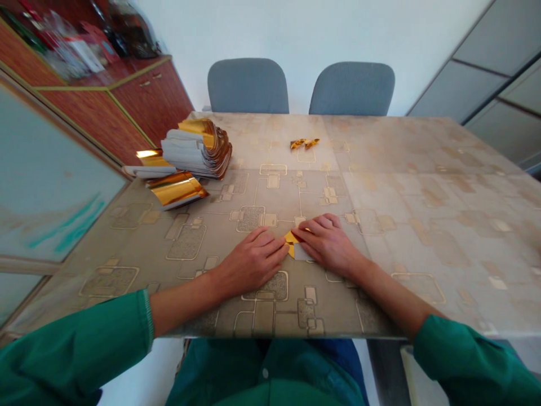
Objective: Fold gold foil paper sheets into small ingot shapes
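A small sheet of gold foil paper (291, 237), partly folded, lies on the table in front of me. Its pale underside shows at the lower right. My left hand (256, 256) rests on the table with its fingers together, and its fingertips hold down the paper's left edge. From the other side my right hand (327, 242) grips the paper, with curled fingers over its top and right part. Much of the sheet is hidden beneath the right fingers.
A thick stack of gold and white paper (186, 153) stands at the far left, with a loose curled gold sheet (177, 189) before it. Two small folded gold pieces (305, 144) lie near the back. Beyond the patterned table (422, 225) are two grey chairs (248, 87).
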Demonstrator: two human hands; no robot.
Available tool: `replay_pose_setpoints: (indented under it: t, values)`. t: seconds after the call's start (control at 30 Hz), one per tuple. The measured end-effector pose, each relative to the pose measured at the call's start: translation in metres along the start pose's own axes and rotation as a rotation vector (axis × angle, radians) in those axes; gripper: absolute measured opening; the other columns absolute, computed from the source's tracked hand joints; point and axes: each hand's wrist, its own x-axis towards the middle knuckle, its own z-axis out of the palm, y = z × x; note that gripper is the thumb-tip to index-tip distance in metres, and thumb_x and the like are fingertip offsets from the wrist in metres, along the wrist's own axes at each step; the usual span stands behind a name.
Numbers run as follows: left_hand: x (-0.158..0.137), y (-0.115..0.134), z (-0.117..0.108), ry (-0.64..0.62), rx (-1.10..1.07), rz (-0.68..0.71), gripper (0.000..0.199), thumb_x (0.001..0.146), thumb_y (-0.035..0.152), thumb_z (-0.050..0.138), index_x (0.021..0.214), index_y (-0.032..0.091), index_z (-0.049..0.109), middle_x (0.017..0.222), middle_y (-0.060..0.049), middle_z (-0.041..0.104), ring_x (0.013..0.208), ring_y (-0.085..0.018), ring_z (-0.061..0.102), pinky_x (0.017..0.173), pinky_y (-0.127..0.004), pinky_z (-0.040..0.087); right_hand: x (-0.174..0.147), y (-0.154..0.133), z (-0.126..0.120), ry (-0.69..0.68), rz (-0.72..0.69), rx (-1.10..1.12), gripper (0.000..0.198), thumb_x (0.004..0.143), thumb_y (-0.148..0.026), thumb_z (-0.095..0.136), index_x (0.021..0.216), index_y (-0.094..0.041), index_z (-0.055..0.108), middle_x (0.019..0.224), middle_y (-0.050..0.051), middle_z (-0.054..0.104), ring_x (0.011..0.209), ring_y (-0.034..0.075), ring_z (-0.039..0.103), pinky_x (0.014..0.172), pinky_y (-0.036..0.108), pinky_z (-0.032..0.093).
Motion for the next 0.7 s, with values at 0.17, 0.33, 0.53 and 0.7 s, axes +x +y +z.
replay_pose_setpoints:
  t: [0.17, 0.33, 0.53, 0.7]
  values:
    - [-0.002, 0.002, 0.002, -0.005, 0.011, -0.012, 0.033, 0.097, 0.025, 0.047, 0.126, 0.013, 0.058, 0.126, -0.012, 0.064, 0.11, -0.025, 0.058, 0.108, -0.048, 0.037, 0.0, 0.0, -0.001, -0.023, -0.021, -0.014, 0.033, 0.101, -0.035, 0.044, 0.127, -0.02, 0.059, 0.113, 0.008, 0.064, 0.104, 0.024, 0.05, 0.101, 0.046, 0.028]
    - [-0.001, 0.004, 0.001, -0.018, 0.016, -0.027, 0.033, 0.097, 0.024, 0.046, 0.125, 0.013, 0.058, 0.127, -0.011, 0.064, 0.108, -0.025, 0.058, 0.108, -0.048, 0.036, -0.008, 0.003, 0.002, -0.005, -0.023, -0.079, 0.032, 0.1, -0.03, 0.046, 0.128, -0.021, 0.058, 0.114, 0.006, 0.065, 0.108, 0.023, 0.05, 0.111, 0.048, 0.019]
    - [-0.002, 0.004, 0.002, -0.006, 0.018, -0.033, 0.032, 0.095, 0.025, 0.051, 0.125, 0.014, 0.058, 0.128, -0.009, 0.064, 0.108, -0.025, 0.059, 0.108, -0.049, 0.033, -0.027, 0.016, -0.007, 0.024, 0.005, -0.133, 0.034, 0.102, -0.033, 0.042, 0.13, -0.019, 0.057, 0.116, 0.007, 0.066, 0.107, 0.024, 0.052, 0.11, 0.05, 0.021]
    - [-0.004, -0.006, 0.001, -0.005, 0.009, -0.048, 0.031, 0.097, 0.03, 0.05, 0.124, 0.018, 0.059, 0.128, -0.006, 0.065, 0.112, -0.026, 0.057, 0.11, -0.051, 0.029, -0.038, 0.018, -0.014, 0.041, 0.018, -0.158, 0.035, 0.101, -0.033, 0.042, 0.123, -0.013, 0.061, 0.113, 0.01, 0.067, 0.101, 0.026, 0.053, 0.107, 0.05, 0.025]
